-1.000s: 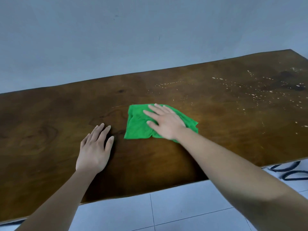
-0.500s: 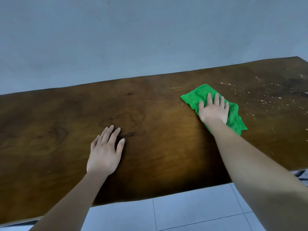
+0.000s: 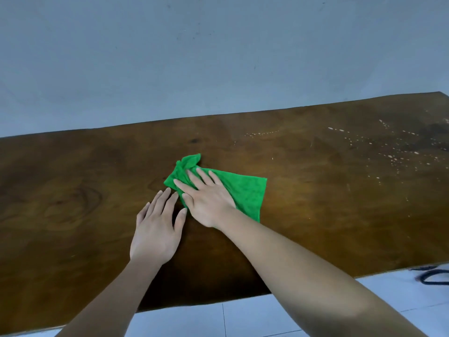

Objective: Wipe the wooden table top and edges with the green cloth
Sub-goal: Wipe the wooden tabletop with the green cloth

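Head view: the green cloth lies flat on the wooden tabletop, near the middle of its length and about midway between the far edge along the wall and the near edge. The cloth is spread into a rough wedge. Its long axis runs from a bunched, twisted tip that points toward the far left to a broad, squared end toward the near right. The bunched tip stands up slightly in folds, and the wide end lies smooth against the wood.

The right hand rests palm down on the left half of the cloth, fingers spread and straight, pointing toward the far left along the cloth's axis. It presses on the cloth rather than closing round it. The left hand lies open and flat on the bare wood just beside the cloth's near-left edge, fingers extended toward the far edge. Its thumb tip is close to the right hand's thumb; I cannot tell whether they touch.

Pale specks are scattered over the far right part of the tabletop, well apart from the cloth. A pale wall rises behind the far edge. White floor tiles show below the near edge, with a dark cable at the near right.
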The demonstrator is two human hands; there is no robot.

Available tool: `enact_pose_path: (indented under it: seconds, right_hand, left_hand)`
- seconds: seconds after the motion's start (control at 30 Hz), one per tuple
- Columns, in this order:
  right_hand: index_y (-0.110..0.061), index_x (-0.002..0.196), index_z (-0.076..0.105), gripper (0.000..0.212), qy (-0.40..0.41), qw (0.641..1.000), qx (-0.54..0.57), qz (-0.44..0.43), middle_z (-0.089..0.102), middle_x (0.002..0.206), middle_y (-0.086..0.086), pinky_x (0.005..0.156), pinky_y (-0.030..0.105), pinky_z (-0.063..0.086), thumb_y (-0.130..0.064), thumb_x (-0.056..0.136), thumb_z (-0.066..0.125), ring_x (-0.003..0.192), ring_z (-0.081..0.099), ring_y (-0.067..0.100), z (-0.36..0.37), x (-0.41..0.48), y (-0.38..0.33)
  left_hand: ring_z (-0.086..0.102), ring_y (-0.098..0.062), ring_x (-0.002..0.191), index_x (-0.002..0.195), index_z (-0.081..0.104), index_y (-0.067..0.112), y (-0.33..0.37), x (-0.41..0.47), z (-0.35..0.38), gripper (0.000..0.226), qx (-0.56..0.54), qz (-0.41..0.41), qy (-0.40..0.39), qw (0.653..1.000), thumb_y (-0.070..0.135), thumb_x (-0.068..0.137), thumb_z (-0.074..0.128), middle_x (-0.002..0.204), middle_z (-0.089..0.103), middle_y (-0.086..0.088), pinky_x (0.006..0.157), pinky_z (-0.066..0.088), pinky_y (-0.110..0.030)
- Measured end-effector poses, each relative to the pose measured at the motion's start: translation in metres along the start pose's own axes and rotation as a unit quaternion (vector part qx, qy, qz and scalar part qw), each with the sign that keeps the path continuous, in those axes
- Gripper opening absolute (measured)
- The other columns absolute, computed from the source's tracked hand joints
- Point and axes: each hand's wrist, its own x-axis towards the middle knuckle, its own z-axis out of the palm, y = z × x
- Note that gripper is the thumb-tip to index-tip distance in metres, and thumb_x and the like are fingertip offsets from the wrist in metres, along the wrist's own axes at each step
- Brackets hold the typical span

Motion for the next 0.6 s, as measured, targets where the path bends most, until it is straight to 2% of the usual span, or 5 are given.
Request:
enact_pose_path:
  seconds: [0.13,0.27,0.4,0.5,0.6]
  right_hand:
    - [-0.049,0.172,0.008,0.059,-0.008,0.999,-0.002,-0.033,0.006,0.184,-0.004,0.136,0.048,-0.003,-0.057,0.114,0.007,0.170,-0.005,0.020,-0.011,0.044,0.039]
    - [-0.051,0.172,0.008,0.061,-0.010,1.000,0.006,-0.017,0.003,0.184,-0.006,0.137,0.047,-0.003,-0.064,0.112,0.007,0.169,-0.005,0.018,-0.030,0.072,0.100]
    - [-0.048,0.172,0.010,0.064,0.005,0.999,0.004,0.054,0.004,0.184,-0.005,0.137,0.046,-0.001,-0.066,0.111,0.008,0.170,-0.003,0.019,-0.052,0.078,0.182]
    - [-0.047,0.173,0.012,0.066,0.023,0.992,-0.001,0.124,0.005,0.184,-0.004,0.137,0.046,0.001,-0.066,0.110,0.009,0.170,0.000,0.020,-0.064,0.069,0.252]
    - [-0.044,0.174,0.012,0.067,0.041,0.976,0.002,0.212,0.005,0.184,-0.002,0.137,0.046,0.002,-0.065,0.110,0.011,0.170,0.001,0.022,-0.076,0.049,0.315]
  left_hand:
    - [0.005,-0.008,0.169,0.172,0.026,0.038,0.008,0.004,-0.008,0.071,-0.001,-0.027,-0.027,0.999,0.071,0.111,0.013,0.183,0.016,0.013,0.136,0.007,-0.041]
    - [-0.001,-0.003,0.167,0.173,0.020,0.042,0.014,0.007,-0.014,0.071,0.006,-0.046,-0.050,0.998,0.072,0.109,0.018,0.182,0.010,0.017,0.135,0.004,-0.038]
    - [-0.002,0.002,0.162,0.173,0.023,0.042,0.017,0.005,-0.016,0.069,0.004,-0.050,-0.043,0.998,0.069,0.110,0.023,0.181,0.012,0.019,0.131,0.002,-0.032]
    - [0.008,-0.005,0.167,0.172,0.027,0.041,0.015,0.004,-0.013,0.068,0.002,-0.047,-0.037,0.998,0.072,0.111,0.022,0.181,0.016,0.018,0.132,0.007,-0.035]
    - [0.011,-0.006,0.168,0.172,0.027,0.041,0.012,0.003,-0.011,0.074,-0.002,-0.045,-0.036,0.998,0.076,0.107,0.015,0.181,0.018,0.019,0.136,0.014,-0.040]
